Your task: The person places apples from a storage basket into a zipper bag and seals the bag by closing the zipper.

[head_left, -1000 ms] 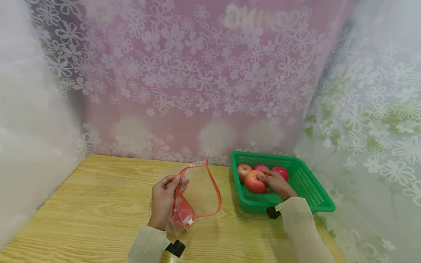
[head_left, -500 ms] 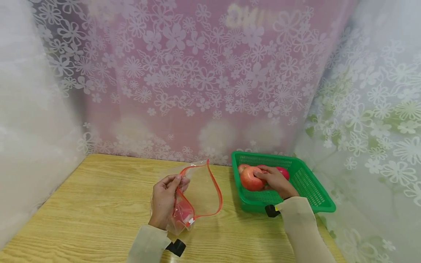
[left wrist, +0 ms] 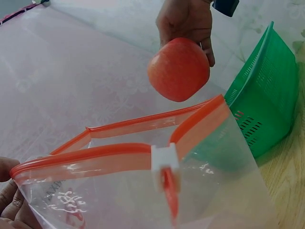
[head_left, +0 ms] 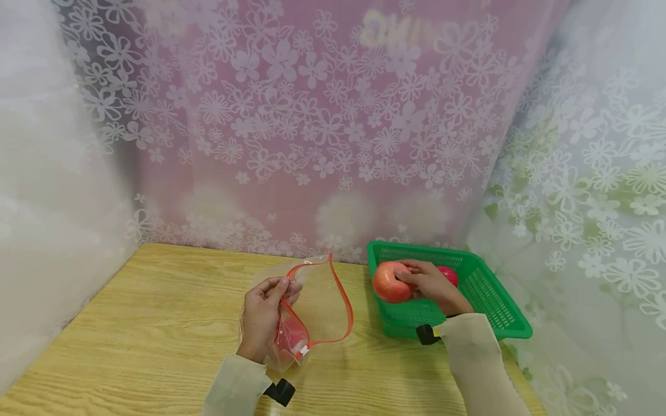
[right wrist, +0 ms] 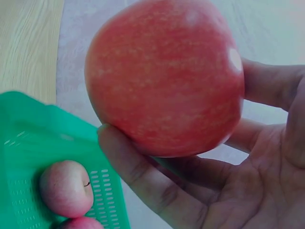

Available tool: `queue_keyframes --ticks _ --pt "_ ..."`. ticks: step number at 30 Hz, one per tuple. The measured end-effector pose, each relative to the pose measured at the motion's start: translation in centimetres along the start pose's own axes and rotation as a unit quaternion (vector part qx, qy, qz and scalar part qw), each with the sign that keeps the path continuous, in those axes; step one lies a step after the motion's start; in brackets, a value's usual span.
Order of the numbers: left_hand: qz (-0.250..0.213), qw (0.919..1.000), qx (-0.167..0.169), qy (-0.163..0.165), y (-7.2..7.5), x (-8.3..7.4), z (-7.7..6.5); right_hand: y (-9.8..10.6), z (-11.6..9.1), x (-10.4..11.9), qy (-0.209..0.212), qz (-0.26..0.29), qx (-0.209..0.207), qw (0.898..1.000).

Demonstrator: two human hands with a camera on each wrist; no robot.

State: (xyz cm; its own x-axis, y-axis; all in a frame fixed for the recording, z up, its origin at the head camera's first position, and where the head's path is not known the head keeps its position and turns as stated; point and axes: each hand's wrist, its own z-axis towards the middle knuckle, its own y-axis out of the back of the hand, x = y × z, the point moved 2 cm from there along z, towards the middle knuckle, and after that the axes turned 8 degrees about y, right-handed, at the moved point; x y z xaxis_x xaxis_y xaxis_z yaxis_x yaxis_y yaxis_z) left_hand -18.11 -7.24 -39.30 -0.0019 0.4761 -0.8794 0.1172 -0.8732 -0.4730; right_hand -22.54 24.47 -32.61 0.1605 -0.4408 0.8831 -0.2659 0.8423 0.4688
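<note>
My left hand point(head_left: 262, 316) pinches one edge of a clear slider bag point(left wrist: 114, 200) with an orange zip rim. The bag's mouth gapes toward the right, and its white slider point(left wrist: 165, 164) shows near the front in the left wrist view. Low in the bag is something pinkish red point(head_left: 292, 338). With thumb and fingers, my right hand point(head_left: 436, 289) grips a large red apple point(head_left: 390, 283). That apple is over the left side of a green basket point(head_left: 489, 289), and the left wrist view has it beyond the bag's mouth.
Still in the basket are apples, among them a paler one point(right wrist: 66, 188) and a redder one point(head_left: 448, 276). The basket stands at the right of the wooden table point(head_left: 156, 323). Flower-patterned sheeting point(head_left: 312, 144) rises behind and at the sides.
My right hand has lifted the apple and moved it left, from among the others to the basket's left rim. The left hand and bag have hardly moved.
</note>
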Motion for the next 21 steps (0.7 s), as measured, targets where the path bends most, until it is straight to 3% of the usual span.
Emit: queue_keyframes --ticks 21 --pt "-0.007 0.9999 0.009 -0.008 0.2 -0.1 0.1 -2.4 -0.1 2.5 0.035 -0.022 0.031 0.999"
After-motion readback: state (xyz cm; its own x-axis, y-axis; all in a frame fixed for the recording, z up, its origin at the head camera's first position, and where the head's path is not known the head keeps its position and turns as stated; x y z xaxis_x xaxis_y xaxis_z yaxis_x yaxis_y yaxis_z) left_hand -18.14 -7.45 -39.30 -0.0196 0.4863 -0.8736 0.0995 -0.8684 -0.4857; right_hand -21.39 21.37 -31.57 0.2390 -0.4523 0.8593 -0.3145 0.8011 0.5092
